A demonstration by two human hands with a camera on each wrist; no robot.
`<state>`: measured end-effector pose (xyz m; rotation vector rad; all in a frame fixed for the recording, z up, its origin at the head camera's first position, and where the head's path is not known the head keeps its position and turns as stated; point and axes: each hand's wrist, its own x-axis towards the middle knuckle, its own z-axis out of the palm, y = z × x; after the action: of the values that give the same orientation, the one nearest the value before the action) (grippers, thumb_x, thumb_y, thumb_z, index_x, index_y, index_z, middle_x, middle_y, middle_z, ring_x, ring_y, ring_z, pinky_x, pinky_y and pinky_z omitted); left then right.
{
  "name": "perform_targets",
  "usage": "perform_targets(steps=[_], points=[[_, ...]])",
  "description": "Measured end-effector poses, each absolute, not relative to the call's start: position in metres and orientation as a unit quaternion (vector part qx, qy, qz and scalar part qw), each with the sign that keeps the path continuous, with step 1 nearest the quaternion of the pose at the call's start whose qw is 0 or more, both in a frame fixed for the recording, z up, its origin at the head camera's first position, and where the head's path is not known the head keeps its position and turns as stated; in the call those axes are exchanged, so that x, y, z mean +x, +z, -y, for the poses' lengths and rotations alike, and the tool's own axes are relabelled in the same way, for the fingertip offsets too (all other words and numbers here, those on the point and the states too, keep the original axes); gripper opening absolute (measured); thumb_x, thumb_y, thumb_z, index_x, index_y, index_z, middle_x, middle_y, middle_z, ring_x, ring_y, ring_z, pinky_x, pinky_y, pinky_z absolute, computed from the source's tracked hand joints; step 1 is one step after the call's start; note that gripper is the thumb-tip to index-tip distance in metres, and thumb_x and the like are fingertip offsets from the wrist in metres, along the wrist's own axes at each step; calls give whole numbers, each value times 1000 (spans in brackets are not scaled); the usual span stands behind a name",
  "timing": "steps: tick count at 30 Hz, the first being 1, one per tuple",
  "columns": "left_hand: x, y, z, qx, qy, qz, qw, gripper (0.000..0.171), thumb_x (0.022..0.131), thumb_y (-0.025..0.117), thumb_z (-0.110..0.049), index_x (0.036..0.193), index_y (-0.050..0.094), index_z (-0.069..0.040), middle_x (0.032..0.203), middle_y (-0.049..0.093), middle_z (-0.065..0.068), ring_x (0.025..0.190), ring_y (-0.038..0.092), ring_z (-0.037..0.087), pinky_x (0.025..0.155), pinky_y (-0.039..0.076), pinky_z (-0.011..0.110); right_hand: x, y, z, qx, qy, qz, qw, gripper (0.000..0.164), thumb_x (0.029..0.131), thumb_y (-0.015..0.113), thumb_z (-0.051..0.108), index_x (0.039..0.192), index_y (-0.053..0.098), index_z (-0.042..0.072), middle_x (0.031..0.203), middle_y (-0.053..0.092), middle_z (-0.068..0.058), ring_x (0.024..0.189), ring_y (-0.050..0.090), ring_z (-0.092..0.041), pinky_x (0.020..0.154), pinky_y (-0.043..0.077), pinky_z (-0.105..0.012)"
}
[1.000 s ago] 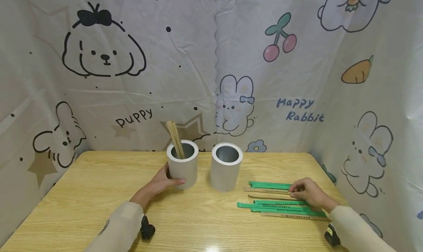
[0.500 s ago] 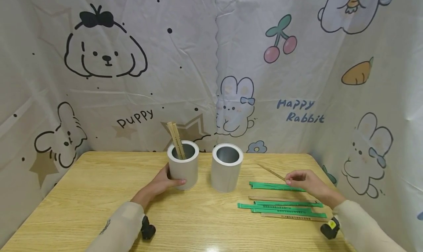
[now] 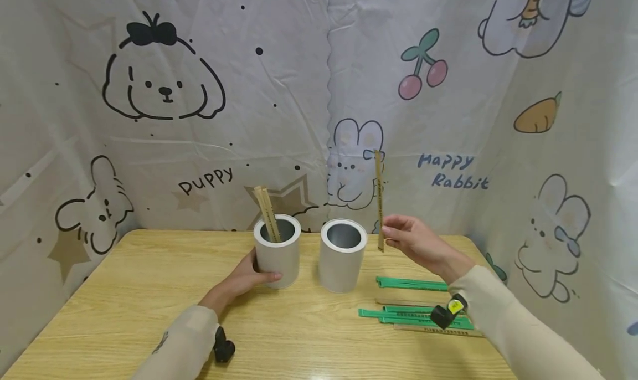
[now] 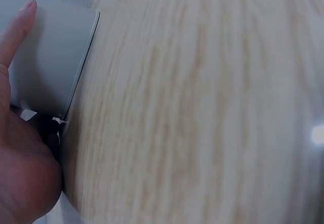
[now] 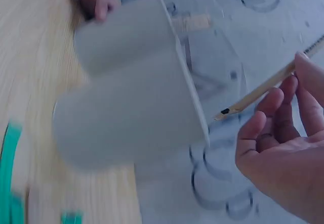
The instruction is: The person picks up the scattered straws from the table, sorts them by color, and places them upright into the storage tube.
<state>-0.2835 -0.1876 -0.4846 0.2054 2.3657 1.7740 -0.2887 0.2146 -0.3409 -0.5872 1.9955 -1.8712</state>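
Observation:
My left hand [image 3: 247, 275] grips the left white cup [image 3: 276, 263] low on its side, thumb across the front. Several brown paper-wrapped straws [image 3: 267, 214] lean inside that cup. In the left wrist view the thumb [image 4: 20, 29] lies along the cup's wall. My right hand [image 3: 416, 241] pinches one brown paper-wrapped straw [image 3: 380, 197] near its lower end and holds it upright, right of the second white cup [image 3: 342, 266]. No straw shows in this second cup's mouth. The right wrist view has the held straw [image 5: 258, 93] slanting beside the cup's rim.
Green-wrapped straws [image 3: 411, 283] and a few brown ones [image 3: 406, 302] lie on the wooden table [image 3: 279, 341] at the right, partly under my right forearm. A printed cloth [image 3: 279, 119] hangs behind and at both sides.
My right hand has picked up a brown straw from the row, carried it left and up, and turned it upright. The left hand stays on its cup.

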Motion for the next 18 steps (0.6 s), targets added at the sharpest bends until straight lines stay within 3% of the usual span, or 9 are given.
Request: perform_targets(steps=[9, 18], points=[[-283, -485, 190, 71, 596, -795, 83, 110, 83, 84, -27, 161, 11, -3, 163, 29, 24, 150, 31, 43, 124, 25, 59, -298, -316, -118, -196, -707, -660, 161, 22, 105, 52, 8, 99, 67, 23, 95, 67, 13, 92, 62, -5, 90, 47, -27], [-283, -484, 187, 68, 593, -798, 82, 109, 83, 84, -27, 161, 11, -1, 163, 29, 25, 149, 33, 44, 123, 26, 60, -314, -315, -50, -180, -744, -622, 165, 21, 105, 50, 6, 99, 63, 21, 90, 66, 13, 85, 62, -4, 82, 49, -23]])
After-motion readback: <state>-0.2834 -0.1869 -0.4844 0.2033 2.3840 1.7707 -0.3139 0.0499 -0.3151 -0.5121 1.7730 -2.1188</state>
